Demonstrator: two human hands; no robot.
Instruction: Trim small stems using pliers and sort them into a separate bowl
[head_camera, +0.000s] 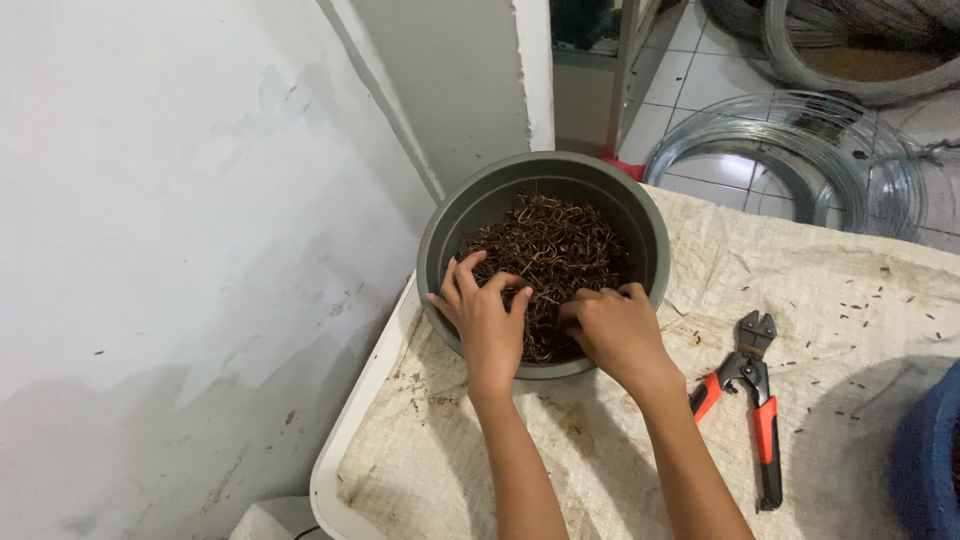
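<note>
Fingers of the left hand spread over rusty hooks; right hand curls into them. Lifting small loose clumps should avoid tangles in the grey bucket.

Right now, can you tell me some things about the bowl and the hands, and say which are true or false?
1. Both hands, left hand and right hand, are in the grey bowl. True.
2. The bowl holds rusty brown wire hooks. True.
3. The right hand holds the red-handled bolt cutter. False: it lies alone on the sackcloth.
4. The wire coils lie on the table. False: they lie on the tiled floor.
</note>
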